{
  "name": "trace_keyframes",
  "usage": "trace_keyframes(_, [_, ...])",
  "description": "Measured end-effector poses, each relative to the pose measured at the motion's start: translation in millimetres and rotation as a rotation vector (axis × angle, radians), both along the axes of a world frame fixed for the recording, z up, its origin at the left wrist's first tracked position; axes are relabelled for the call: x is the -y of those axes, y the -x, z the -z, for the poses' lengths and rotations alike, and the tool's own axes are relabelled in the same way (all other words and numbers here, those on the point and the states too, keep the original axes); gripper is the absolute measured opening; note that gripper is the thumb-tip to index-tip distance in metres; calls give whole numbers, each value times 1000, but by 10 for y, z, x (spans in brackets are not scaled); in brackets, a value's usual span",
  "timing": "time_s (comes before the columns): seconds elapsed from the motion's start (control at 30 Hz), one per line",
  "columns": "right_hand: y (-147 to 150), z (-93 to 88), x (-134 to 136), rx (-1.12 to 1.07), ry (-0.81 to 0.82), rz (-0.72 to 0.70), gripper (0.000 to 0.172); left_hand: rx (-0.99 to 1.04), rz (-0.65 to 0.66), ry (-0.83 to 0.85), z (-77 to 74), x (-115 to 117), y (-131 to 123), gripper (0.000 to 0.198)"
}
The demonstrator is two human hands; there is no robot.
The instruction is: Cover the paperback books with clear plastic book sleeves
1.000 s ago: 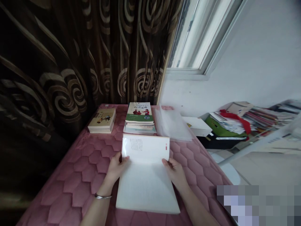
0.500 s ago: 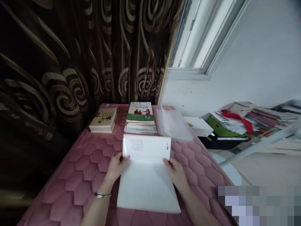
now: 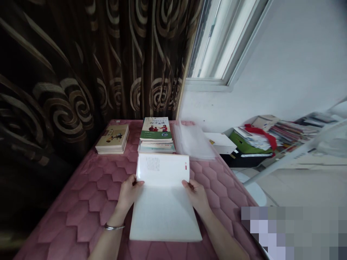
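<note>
Book (image 3: 165, 204) (open), 2 book stacks (image 3: 156, 135) beyond

Book (image 3: 166, 215) before book pile (image 3: 156, 135); curtain (image 3: 121, 54) behind both.

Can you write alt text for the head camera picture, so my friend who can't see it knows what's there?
A person's left hand and right hand grip both sides of an open book over a pink quilted surface. Beyond are a tan-covered book stack, a green-and-white-topped book stack and see-through sheets, with a dark swirly curtain behind.
</note>
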State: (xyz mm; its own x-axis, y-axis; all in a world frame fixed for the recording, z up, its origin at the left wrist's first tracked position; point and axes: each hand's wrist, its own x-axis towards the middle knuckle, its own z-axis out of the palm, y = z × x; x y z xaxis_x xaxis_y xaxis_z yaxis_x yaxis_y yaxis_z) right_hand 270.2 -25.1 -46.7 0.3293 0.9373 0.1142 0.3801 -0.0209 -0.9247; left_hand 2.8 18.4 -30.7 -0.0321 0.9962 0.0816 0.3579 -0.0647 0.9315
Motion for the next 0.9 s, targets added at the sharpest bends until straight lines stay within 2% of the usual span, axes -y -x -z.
trace_keyframes(0.2, [-5, -3, -4, -3, -7, 0, 46, -21, -11, 17, -16, -8, -1, 16])
trace_keyframes(0.43, [-36, 16, -1, 3, 23, -28, 47, 100, 14, 48, -14, -3, 15, 17])
trace_keyframes(0.53, [-39, 19, -1, 1, 34, -29, 48, 263, 84, 75, -104, 32, 25, 20])
trace_keyframes(0.63, [-39, 13, 1, -7, 51, -29, 49, 451, 135, 92, -238, 32, 35, 40])
trace_keyframes(0.7, [-36, -3, 8, -11, 55, -32, 48, 518, 90, 84, -330, -10, 33, 46])
trace_keyframes(0.83, [-29, -39, 23, -18, 60, -27, 47, 574, -77, 54, -480, -163, -33, 44])
trace_keyframes(0.9, [-27, -41, 24, -26, 56, -35, 47, 597, -98, 61, -537, -242, -99, 45])
